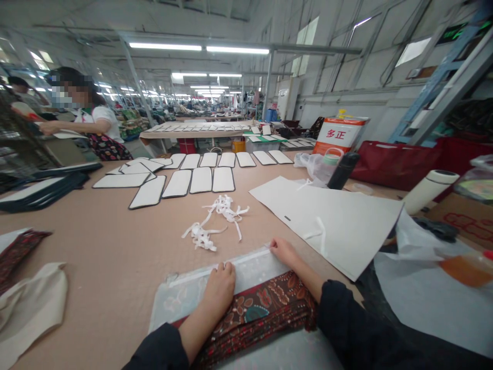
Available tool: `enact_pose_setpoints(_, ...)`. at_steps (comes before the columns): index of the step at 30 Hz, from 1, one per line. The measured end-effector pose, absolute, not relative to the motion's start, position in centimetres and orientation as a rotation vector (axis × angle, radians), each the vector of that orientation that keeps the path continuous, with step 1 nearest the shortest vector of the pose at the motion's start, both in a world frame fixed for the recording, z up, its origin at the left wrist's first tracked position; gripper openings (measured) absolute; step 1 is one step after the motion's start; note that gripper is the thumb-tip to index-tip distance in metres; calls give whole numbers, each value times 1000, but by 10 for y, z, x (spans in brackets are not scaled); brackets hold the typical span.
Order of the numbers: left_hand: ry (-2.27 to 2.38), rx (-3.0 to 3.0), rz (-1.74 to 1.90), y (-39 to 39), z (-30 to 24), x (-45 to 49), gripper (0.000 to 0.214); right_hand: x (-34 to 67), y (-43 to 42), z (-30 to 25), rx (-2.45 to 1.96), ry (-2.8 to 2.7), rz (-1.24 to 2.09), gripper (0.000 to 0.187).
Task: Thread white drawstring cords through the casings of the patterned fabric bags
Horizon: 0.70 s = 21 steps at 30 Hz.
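Note:
A pale, faintly flowered cloth (173, 298) lies in front of me with a white strip along its far edge. Across it rests a folded stack of brown and red flower-patterned fabric (265, 306). My left hand (220, 288) is on the cloth near the middle of the far edge, its fingers curled together over that edge. At the far right corner, my right hand (284, 253) pinches the same edge between thumb and fingers. Just beyond the cloth are two tangled bunches of white tape (225, 206).
White dark-edged panels (175, 183) lie in rows farther back, with dark-edged stacks at left. A large pale board (331, 216) lies at right, near a black bottle (344, 169), a cream flask (431, 190) and a tin (339, 134). Another person (90, 121) stands at far left.

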<state>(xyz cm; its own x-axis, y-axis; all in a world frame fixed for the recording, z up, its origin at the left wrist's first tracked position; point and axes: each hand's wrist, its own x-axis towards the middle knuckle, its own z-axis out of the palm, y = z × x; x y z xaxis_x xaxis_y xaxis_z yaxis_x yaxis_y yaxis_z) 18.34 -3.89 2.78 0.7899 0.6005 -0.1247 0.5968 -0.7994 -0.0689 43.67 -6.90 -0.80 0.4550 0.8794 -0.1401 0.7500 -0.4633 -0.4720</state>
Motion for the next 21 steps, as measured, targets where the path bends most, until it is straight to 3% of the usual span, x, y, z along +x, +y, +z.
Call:
enact_pose_setpoints(3, -983, -2949, 192, -39, 25, 182, 30, 434, -71, -1, -2424, -1485, 486, 7)
enact_pose_setpoints(6, -982, -2964, 177, -40, 22, 181, 29, 414, -75, 7, -2483, -1692, 161, 14)
enact_pose_setpoints(9, -990, -2980, 151, -43, 22, 182, 28, 377, -79, 10, -2267, -2045, -47, 18)
enact_pose_setpoints(13, -1033, -2995, 142, -43, 24, 172, 27, 345, -87, 11, -1829, -2389, 159, 18)
enact_pose_setpoints(21, -1465, -2877, 204, -29, 29, 57, 38, 418, -109, -1, -1982, -2073, 350, 31)
